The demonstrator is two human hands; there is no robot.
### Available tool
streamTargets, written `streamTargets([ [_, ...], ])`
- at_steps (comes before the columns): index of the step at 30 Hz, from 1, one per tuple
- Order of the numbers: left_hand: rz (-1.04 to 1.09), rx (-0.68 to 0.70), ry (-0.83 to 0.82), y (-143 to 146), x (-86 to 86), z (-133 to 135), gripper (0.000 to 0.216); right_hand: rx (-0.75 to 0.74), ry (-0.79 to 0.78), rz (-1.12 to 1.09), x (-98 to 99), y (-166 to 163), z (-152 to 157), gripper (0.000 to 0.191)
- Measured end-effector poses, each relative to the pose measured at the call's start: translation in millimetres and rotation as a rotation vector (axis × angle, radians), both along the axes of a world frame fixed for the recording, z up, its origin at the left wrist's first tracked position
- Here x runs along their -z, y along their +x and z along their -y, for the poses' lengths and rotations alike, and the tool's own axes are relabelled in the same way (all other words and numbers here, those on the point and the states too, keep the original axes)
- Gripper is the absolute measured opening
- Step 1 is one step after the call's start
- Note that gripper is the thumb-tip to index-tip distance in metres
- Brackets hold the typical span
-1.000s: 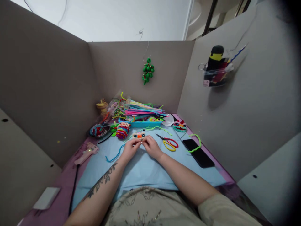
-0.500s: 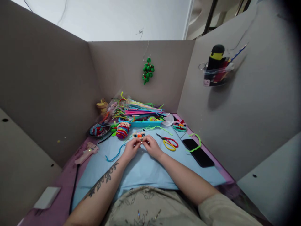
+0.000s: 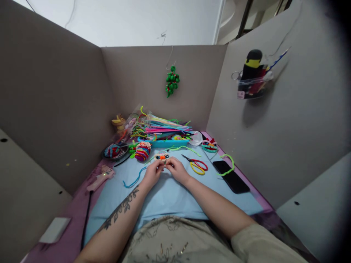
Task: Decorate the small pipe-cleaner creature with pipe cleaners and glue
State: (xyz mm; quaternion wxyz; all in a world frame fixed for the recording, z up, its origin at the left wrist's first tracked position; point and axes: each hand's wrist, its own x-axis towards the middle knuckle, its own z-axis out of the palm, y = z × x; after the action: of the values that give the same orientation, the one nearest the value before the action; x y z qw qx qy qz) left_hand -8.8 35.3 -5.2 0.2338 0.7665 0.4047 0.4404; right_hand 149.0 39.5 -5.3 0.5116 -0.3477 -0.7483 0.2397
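My left hand (image 3: pixel 154 172) and my right hand (image 3: pixel 177 170) meet over the light blue cloth (image 3: pixel 170 199), fingertips pinched close together. Between them is something small and pale, mostly hidden by the fingers. Just beyond the fingertips lies a small fuzzy piece (image 3: pixel 162 157) in cream and orange with dark eye-like spots. A blue pipe cleaner (image 3: pixel 134 181) curves on the cloth left of my left hand. Scissors (image 3: pixel 197 166) with one red and one yellow handle lie open to the right of my right hand. A green pipe cleaner (image 3: pixel 186 148) stretches behind the hands.
A blue tray (image 3: pixel 170 144) heaped with pipe cleaners (image 3: pixel 167 128) stands at the back. Left of it sits a striped fuzzy figure (image 3: pixel 143 151). A pink glue gun (image 3: pixel 101 178) lies at the left, a black phone (image 3: pixel 233 178) at the right. Grey panels (image 3: pixel 161 58) enclose three sides.
Both hands keep nearly the same pinched pose at the same spot. The view has shifted very slightly; nothing on the cloth has visibly moved.
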Motion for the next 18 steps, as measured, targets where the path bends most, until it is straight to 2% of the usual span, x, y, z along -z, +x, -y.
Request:
streamTargets([
  [18, -0.123, -0.041, 0.098, -2.6, -0.4, 0.4, 0.013, 0.018, 0.02, 0.017, 0.8, -1.0, 0.9, 0.006],
])
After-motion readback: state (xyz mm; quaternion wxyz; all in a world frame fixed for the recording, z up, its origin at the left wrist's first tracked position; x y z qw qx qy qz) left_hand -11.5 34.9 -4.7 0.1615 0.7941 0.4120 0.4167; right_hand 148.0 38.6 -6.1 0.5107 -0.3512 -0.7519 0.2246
